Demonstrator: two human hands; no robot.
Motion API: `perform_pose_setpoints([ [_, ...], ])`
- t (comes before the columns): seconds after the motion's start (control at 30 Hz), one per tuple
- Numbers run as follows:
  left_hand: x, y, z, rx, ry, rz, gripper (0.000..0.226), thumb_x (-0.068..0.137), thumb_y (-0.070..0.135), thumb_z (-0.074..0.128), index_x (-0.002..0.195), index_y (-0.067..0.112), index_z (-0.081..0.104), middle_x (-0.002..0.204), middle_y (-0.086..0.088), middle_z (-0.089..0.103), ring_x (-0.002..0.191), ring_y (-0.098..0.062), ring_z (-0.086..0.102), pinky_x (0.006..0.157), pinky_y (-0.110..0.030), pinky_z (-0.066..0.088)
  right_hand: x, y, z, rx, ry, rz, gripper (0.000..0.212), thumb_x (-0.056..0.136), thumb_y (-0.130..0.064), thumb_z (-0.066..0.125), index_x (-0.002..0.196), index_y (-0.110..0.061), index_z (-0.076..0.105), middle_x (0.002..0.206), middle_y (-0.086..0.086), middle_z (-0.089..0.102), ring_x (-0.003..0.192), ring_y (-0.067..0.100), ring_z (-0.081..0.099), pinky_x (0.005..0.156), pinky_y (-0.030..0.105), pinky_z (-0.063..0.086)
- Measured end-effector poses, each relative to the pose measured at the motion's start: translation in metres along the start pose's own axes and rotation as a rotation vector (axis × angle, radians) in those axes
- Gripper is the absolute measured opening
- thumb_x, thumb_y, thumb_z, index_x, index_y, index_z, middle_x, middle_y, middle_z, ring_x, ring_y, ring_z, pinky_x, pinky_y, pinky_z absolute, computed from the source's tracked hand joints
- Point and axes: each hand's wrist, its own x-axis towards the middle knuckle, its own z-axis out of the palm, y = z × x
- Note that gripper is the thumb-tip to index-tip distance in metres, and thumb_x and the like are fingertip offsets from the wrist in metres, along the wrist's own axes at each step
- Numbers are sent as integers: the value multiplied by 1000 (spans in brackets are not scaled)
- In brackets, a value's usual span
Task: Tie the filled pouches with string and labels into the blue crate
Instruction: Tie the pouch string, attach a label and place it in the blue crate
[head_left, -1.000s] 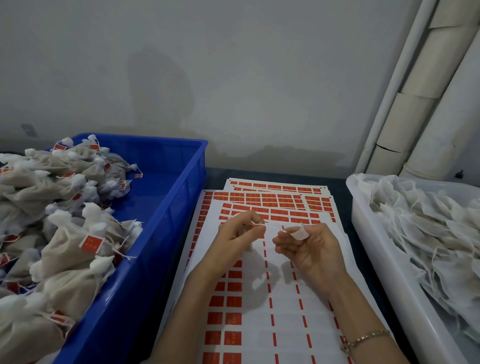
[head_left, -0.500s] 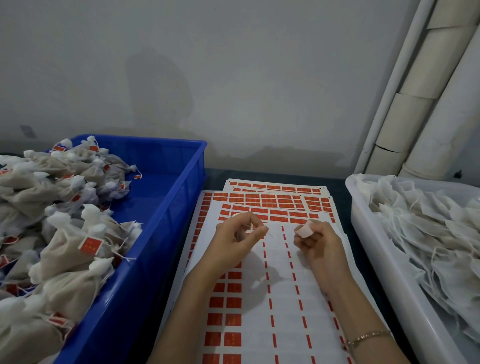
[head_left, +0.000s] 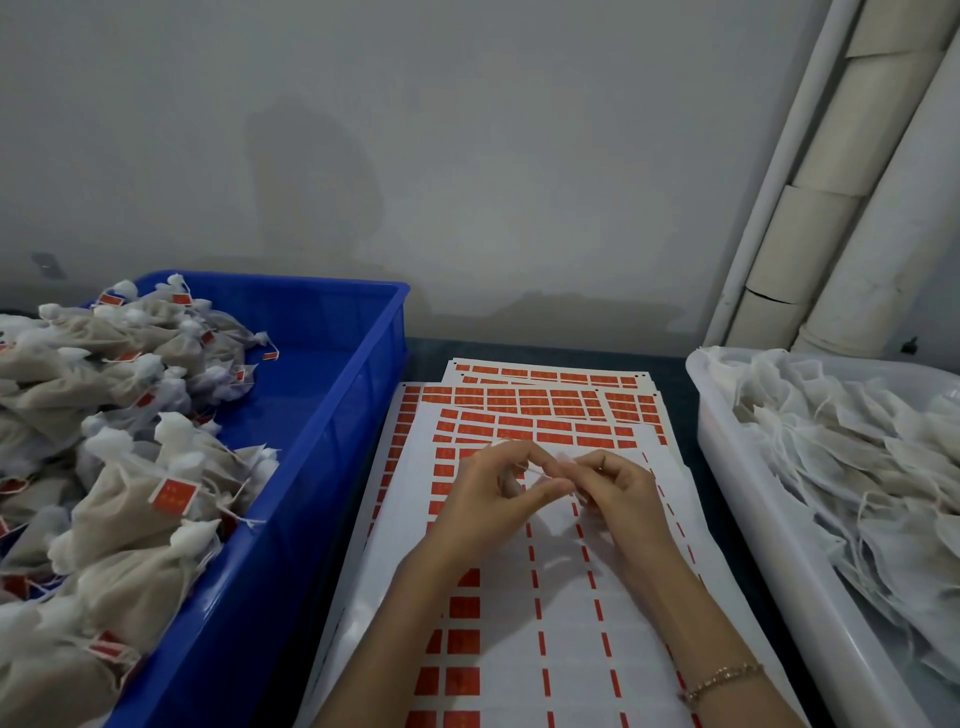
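Note:
My left hand (head_left: 493, 499) and my right hand (head_left: 618, 493) meet fingertip to fingertip above the sheets of red labels (head_left: 540, 415) in the middle. Between them runs a thin white string (head_left: 540, 472), pinched by both. My right fingers also hold a small pale label piece (head_left: 566, 458), mostly hidden. The blue crate (head_left: 337, 395) on the left holds several tied pouches (head_left: 119, 499) with red labels. No pouch is in my hands.
A white tub (head_left: 727, 467) on the right is full of pouches with strings (head_left: 857, 467). White pipes (head_left: 857, 182) run up the wall at the back right. The label sheets fill the dark table between crate and tub.
My right hand has moved left from its spot apart and now touches my left hand's fingertips. The pale piece it held up is now tucked between the fingers.

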Motion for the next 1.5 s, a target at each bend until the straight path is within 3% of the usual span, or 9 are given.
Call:
perform_pose_setpoints([
  [0.17, 2, -4, 1, -5, 45, -40, 9, 79, 35, 72, 81, 38, 63, 91, 16, 65, 85, -12, 60, 66, -10, 49, 0, 0, 2, -25, -13, -4, 12, 85, -18, 67, 73, -19, 69, 68, -2, 66, 68, 14, 58, 60, 19, 45],
  [0.47, 4, -8, -5, 25, 85, -58, 11, 81, 34, 71, 78, 38, 61, 86, 26, 61, 87, 7, 56, 64, -2, 44, 1, 3, 0, -7, -19, -17, 9, 85, -19, 68, 76, -16, 69, 64, -9, 66, 69, 12, 58, 59, 17, 43],
  [0.73, 5, -12, -7, 49, 85, -121, 7, 81, 37, 71, 82, 37, 63, 92, 20, 63, 88, -7, 59, 68, -8, 44, 1, 3, -1, 15, -23, -19, 5, 83, -21, 71, 81, -17, 70, 72, -7, 70, 75, 14, 62, 63, 18, 44],
  [0.83, 5, -13, -7, 64, 76, -148, 6, 81, 38, 70, 86, 35, 67, 88, 22, 62, 83, -7, 59, 63, -6, 41, -1, 2, -1, 33, -35, -20, 4, 82, -23, 71, 83, -18, 71, 75, -7, 70, 76, 13, 63, 64, 18, 44],
  [1.17, 6, -16, -7, 60, 141, -166, 8, 83, 33, 69, 88, 28, 69, 89, 17, 64, 85, -8, 59, 69, -10, 42, 0, 5, 0, 19, -81, -28, 8, 80, -29, 72, 87, -28, 69, 81, -18, 71, 79, 10, 64, 60, 12, 46],
  [1.3, 6, -15, -7, 47, 152, -160, 8, 83, 33, 70, 88, 28, 70, 88, 16, 65, 83, -8, 60, 67, -9, 41, 1, 7, 0, 18, -118, -50, 14, 80, -33, 69, 94, -27, 68, 85, -14, 71, 80, 12, 64, 62, 13, 48],
  [1.43, 6, -15, -7, 43, 175, -146, 4, 83, 33, 70, 85, 30, 69, 86, 14, 66, 82, -11, 59, 67, -9, 43, 0, 2, -1, 33, -177, -84, 34, 71, -50, 62, 94, -25, 68, 75, -13, 69, 71, 8, 62, 62, 12, 48],
  [1.5, 7, -16, -7, 49, 184, -157, 4, 83, 33, 70, 86, 31, 69, 85, 16, 65, 82, -11, 59, 66, -10, 43, 1, 4, -2, 55, -149, -75, 32, 70, -48, 64, 93, -25, 68, 75, -11, 69, 72, 11, 63, 64, 14, 48],
])
